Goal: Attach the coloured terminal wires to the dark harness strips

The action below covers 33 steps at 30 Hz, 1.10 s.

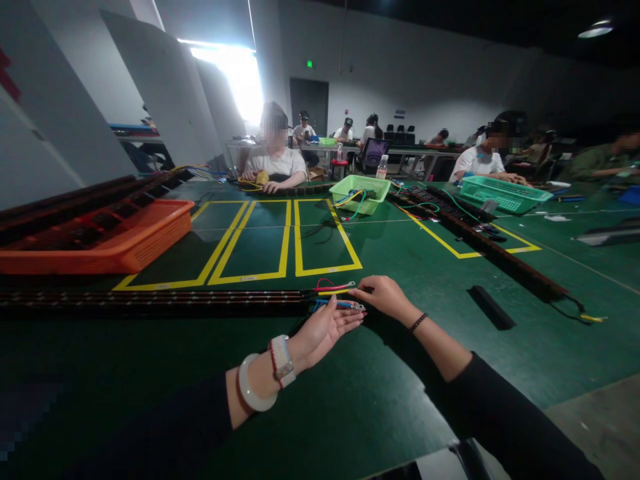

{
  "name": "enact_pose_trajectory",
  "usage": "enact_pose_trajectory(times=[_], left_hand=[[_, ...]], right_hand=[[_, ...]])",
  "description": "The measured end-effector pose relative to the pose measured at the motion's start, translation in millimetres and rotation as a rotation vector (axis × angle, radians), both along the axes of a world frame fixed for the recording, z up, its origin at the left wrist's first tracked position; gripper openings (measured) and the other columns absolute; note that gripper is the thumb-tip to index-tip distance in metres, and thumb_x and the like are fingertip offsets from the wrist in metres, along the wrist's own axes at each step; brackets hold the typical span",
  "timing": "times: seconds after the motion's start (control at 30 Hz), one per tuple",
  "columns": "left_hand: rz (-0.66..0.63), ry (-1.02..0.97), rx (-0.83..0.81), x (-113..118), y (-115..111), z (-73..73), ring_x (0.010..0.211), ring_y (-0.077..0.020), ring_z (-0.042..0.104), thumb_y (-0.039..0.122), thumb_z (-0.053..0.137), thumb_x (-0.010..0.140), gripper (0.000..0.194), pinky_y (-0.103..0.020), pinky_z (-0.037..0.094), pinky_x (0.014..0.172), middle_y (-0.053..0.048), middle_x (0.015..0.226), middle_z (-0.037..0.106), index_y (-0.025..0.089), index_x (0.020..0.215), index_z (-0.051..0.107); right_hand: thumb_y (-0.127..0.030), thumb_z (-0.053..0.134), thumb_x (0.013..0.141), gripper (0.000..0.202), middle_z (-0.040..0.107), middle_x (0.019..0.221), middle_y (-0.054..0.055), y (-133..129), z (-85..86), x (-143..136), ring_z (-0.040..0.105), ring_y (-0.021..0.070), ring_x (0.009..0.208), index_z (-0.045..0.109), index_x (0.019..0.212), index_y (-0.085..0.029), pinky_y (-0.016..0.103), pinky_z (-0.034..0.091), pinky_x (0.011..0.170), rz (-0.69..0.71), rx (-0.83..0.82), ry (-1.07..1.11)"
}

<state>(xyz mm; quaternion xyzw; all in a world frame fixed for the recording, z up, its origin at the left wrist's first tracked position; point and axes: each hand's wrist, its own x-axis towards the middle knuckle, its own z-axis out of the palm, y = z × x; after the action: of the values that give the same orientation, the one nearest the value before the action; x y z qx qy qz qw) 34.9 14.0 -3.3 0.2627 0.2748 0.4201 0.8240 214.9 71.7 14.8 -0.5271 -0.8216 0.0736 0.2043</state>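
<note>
A long dark bundle (pixel 200 302) of strips lies across the green table (pixel 175 373), ending near the middle in red, yellow and blue wires with metal ring terminals. My left hand (pixel 327 330) is palm up with its fingers stretched out, under and beside the blue wire (pixel 337 304). Just to the right, my right hand (pixel 384 297) is closed in a pinch at the tip of the yellow wire (pixel 336 291). The red wire (pixel 335 287) lies above the yellow one.
An orange basket (pixel 160 233) holding dark parts stands at the left. Green baskets (pixel 363 190) (pixel 505 195) sit farther back. A long dark strip (pixel 500 257) and a short black piece (pixel 491 307) lie at the right. People sit across the table.
</note>
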Motion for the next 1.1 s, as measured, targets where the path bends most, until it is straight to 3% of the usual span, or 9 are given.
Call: enact_pose_trajectory(times=[0.1,0.2,0.33,0.57,0.73,0.9,1.03,1.1], left_hand=[[0.011,-0.006,-0.02,-0.5,0.1,-0.3,0.106,-0.0257,0.06,0.033,0.042,0.093,0.035,-0.041,0.041,0.102,-0.023,0.108,0.062,0.002,0.102,0.057],[0.013,-0.025,-0.006,-1.0,0.2,-1.5,0.107,-0.0251,0.059,0.033,0.043,0.092,0.035,-0.042,0.04,0.102,-0.021,0.11,0.062,0.004,0.106,0.057],[0.013,-0.029,0.019,-0.8,1.1,-3.7,0.111,-0.0248,0.057,0.033,0.044,0.092,0.034,-0.042,0.04,0.103,-0.019,0.113,0.06,0.006,0.106,0.057],[0.026,-0.021,0.007,0.8,2.1,-1.7,0.111,-0.0249,0.057,0.031,0.041,0.093,0.033,-0.042,0.04,0.103,-0.02,0.119,0.057,0.005,0.107,0.056],[-0.047,0.073,-0.004,1.8,-2.8,4.5,0.102,-0.0258,0.062,0.029,0.045,0.092,0.031,-0.043,0.041,0.101,-0.024,0.11,0.06,0.003,0.105,0.053],[-0.113,0.101,-0.003,1.9,-3.5,4.1,0.097,-0.0254,0.064,0.025,0.044,0.091,0.026,-0.043,0.042,0.1,-0.025,0.102,0.063,0.003,0.101,0.052],[-0.137,0.088,-0.02,1.0,-1.5,3.3,0.098,-0.0248,0.064,0.028,0.044,0.092,0.028,-0.042,0.042,0.1,-0.024,0.103,0.063,0.003,0.102,0.052],[-0.133,0.077,-0.019,1.0,-1.4,4.3,0.097,-0.0238,0.065,0.03,0.044,0.092,0.031,-0.041,0.041,0.1,-0.023,0.102,0.064,0.004,0.105,0.052]], right_hand=[[-0.063,0.046,0.084,0.058,0.053,0.049,0.002,-1.1,8.2,7.4,0.04,0.0093,0.045,0.058,0.052,-0.016,0.025,0.022,0.048,0.027,-0.197,0.022],[-0.065,0.044,0.084,0.06,0.057,0.052,0.002,-3.3,15.5,12.9,0.042,0.0086,0.046,0.062,0.058,-0.014,0.023,0.026,0.047,0.145,-0.412,0.127],[-0.059,0.052,0.082,0.051,0.056,0.056,0.0,-5.4,17.7,13.4,0.041,0.0078,0.049,0.065,0.065,-0.013,0.021,0.025,0.047,0.293,-0.482,0.135],[-0.051,0.052,0.084,0.044,0.052,0.054,-0.001,-4.5,11.1,8.9,0.039,0.0075,0.05,0.064,0.063,-0.014,0.022,0.023,0.048,0.273,-0.312,0.032],[-0.05,0.054,0.084,0.043,0.054,0.055,-0.001,-6.8,6.8,2.4,0.041,0.0091,0.052,0.06,0.058,-0.017,0.024,0.022,0.051,0.114,-0.067,-0.088],[-0.052,0.058,0.081,0.039,0.053,0.057,-0.001,-9.2,5.1,-1.1,0.042,0.0111,0.053,0.054,0.059,-0.019,0.024,0.023,0.05,-0.004,-0.024,-0.133],[-0.044,0.069,0.073,0.03,0.058,0.079,0.002,-8.9,6.4,2.0,0.052,0.0147,0.068,0.057,0.082,-0.019,0.024,0.037,0.058,0.048,0.086,0.004],[-0.039,0.071,0.073,0.039,0.058,0.097,0.007,-8.0,4.3,1.0,0.055,0.0185,0.085,0.056,0.101,-0.018,0.028,0.044,0.071,0.14,0.121,0.099]])
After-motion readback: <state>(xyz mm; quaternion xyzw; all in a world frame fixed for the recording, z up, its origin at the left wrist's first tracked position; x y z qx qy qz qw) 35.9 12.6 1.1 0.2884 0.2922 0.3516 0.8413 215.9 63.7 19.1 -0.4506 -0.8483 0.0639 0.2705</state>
